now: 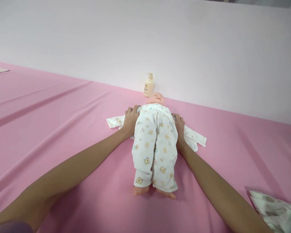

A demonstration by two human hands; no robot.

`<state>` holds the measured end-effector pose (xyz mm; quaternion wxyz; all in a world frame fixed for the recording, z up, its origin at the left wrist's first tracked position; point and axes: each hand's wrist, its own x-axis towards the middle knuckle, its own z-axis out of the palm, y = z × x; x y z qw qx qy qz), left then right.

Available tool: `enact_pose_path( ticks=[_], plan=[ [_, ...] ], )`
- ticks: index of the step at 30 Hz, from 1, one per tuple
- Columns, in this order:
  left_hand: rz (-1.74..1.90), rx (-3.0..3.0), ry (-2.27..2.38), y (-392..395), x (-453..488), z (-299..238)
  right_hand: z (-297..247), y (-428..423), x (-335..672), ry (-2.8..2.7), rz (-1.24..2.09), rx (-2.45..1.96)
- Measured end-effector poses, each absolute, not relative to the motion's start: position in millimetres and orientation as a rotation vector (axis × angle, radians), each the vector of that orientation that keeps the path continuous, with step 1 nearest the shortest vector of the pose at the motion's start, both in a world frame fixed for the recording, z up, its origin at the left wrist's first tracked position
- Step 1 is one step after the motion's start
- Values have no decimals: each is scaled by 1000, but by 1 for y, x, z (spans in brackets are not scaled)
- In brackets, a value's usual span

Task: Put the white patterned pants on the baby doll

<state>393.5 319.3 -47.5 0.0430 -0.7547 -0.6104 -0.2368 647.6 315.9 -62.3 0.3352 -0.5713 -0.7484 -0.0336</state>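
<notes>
The fingers of the left hand [131, 121] and right hand [179, 127] are curled at the sides of the clothed doll [165, 139]; whether cloth is pinched cannot be told. Laid face-up on the pink sheet [99, 197], it is presumably light, best held around the torso.

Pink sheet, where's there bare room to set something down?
Bare patches of the pink sheet lie left of the left forearm, below the doll's feet between the forearms, and beyond the right forearm, above the crumpled cloth. The middle is crowded: left hand and right hand flank the trousers, sleeves spread beyond, and a pump bottle stands by the head.
</notes>
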Motion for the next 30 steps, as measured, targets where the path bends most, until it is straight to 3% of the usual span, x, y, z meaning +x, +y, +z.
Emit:
enact_pose_path(
  ticks=[30],
  plan=[
    [-683, -2349, -1890, 319, 390, -42, -63, 327, 659, -1974, -39, -1536]
  ],
)
